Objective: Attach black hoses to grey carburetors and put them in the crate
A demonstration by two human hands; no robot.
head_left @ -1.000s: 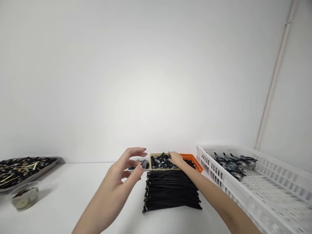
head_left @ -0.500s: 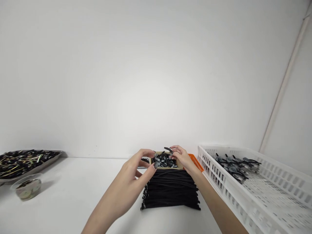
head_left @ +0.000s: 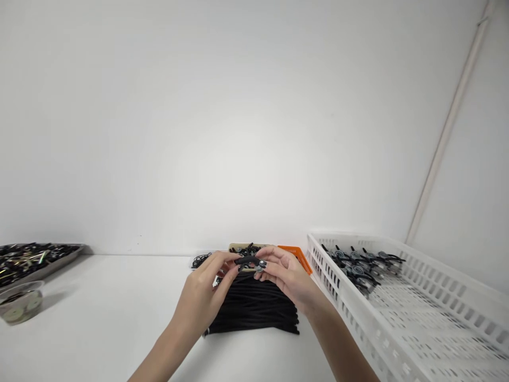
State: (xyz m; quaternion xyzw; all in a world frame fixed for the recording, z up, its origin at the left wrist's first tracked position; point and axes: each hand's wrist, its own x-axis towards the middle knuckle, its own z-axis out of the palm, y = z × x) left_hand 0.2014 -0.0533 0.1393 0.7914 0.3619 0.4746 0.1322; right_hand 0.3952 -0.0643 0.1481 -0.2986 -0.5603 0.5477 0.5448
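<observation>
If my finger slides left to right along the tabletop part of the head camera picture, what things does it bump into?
Tray of black and shiny pieces → left hand → curved black piece → right hand → white crate.

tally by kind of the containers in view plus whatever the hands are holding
Crates: 1 (white crate)
Baskets: 1 (orange basket)
Trays: 3 (grey tray, tan tray, pale tray, partly hidden)
Tubs: 1 (clear tub)
Held pieces: 1 (curved black piece)
Total: 7
</observation>
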